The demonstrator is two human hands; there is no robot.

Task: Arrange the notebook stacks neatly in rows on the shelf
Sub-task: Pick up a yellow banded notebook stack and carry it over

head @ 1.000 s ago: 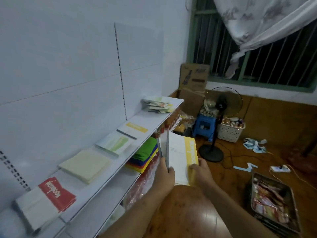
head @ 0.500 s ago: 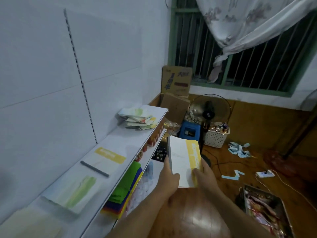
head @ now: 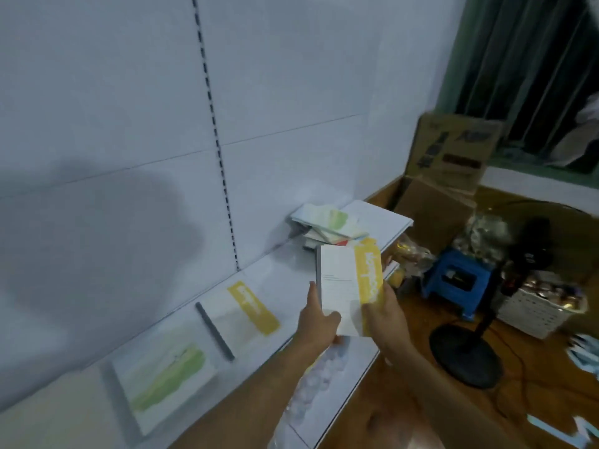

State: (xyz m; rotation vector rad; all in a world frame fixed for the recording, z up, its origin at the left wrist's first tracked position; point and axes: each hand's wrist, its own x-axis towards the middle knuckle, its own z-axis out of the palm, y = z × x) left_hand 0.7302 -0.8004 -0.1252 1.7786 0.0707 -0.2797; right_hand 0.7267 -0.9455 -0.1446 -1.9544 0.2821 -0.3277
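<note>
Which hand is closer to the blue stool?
Right. The right hand grips the yellow-striped notebook stack on the side facing the blue stool; the left hand holds its far side.

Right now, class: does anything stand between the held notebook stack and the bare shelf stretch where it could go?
Nothing visible does. Both hands, left hand and right hand, hold the yellow-banded notebook stack above the shelf, between the yellow-banded notebook lying flat and the untidy pile.
</note>
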